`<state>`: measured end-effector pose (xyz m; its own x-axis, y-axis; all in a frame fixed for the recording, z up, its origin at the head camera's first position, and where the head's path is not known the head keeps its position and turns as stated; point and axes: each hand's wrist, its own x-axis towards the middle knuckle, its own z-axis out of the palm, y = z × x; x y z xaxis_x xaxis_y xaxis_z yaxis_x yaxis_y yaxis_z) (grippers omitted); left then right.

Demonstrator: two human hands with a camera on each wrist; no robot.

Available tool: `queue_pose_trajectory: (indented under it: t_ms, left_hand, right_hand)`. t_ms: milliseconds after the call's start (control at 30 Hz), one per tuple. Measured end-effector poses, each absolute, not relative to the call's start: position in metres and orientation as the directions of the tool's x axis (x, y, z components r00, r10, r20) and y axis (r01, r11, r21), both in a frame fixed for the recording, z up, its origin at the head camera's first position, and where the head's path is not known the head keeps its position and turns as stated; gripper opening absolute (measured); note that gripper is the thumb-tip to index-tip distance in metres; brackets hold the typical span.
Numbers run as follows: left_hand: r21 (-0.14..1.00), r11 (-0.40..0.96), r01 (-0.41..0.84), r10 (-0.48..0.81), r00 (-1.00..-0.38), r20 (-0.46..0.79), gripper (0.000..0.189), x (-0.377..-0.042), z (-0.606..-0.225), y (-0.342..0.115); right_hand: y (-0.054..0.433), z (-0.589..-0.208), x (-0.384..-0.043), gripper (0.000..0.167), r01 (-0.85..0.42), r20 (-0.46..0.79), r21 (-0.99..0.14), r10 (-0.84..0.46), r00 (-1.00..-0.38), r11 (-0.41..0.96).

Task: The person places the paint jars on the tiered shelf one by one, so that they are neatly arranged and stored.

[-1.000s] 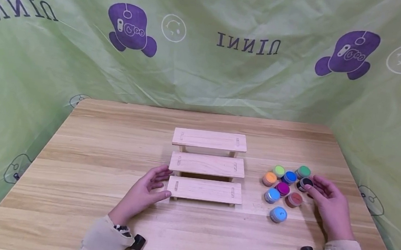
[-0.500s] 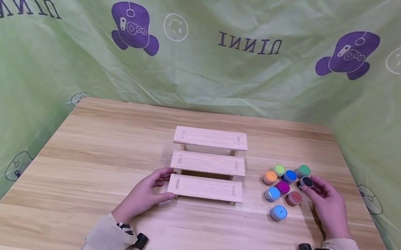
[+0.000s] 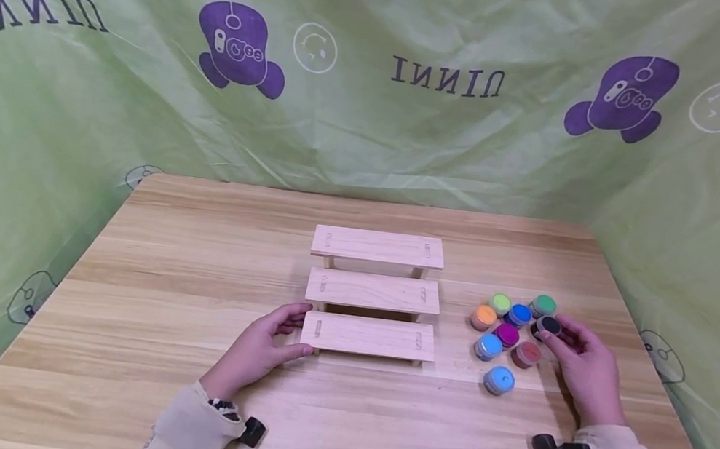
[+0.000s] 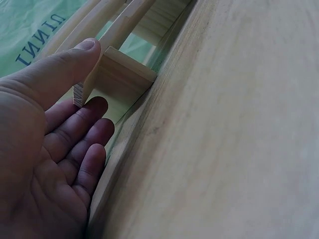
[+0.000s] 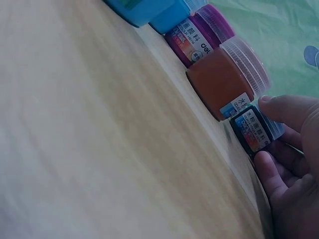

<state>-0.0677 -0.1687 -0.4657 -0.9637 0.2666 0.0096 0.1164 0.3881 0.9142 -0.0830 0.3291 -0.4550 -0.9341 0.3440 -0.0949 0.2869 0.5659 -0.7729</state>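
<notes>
Currently, black jar (image 3: 548,326) is being pinched between thumb (image 5: 290,111) and fingers (image 5: 290,158) of right hand (image 3: 591,373), front shelf (image 3: 369,336) being gripped by left hand (image 3: 253,354)

High head view facing forward and down, left-wrist close-up sharing its three-tier wooden stand (image 3: 373,292), right-wrist close-up sharing its paint jars (image 3: 507,334)

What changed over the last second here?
The right hand shifted slightly left, closing around the black paint jar. The left hand eased slightly right around the left end of the lowest shelf. The wooden stand and other paint jars stayed put.
</notes>
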Motion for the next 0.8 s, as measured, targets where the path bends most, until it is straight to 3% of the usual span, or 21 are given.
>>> queue_pose_trajectory:
  t_ms: [367,667,800]
  left_hand:
    - [0.908,0.395,0.143,0.273,-0.961,0.033,0.066,-0.0670,-0.4670,-0.1698]
    - [0.910,0.389,0.141,0.278,-0.960,0.030,0.067,-0.0668,-0.4676,-0.1691]
    - [0.908,0.395,0.140,0.269,-0.963,0.031,0.067,-0.0666,-0.4671,-0.1701]
  right_hand:
    - [0.3287,-0.4532,-0.0801,0.065,0.298,-0.111,-0.832,0.386,-0.916,0.468]
    - [0.3298,-0.4512,-0.0771,0.053,0.247,-0.084,-0.898,0.409,-0.909,0.364]
    - [0.3279,-0.4501,-0.0786,0.043,0.205,-0.087,-0.946,0.413,-0.907,0.252]
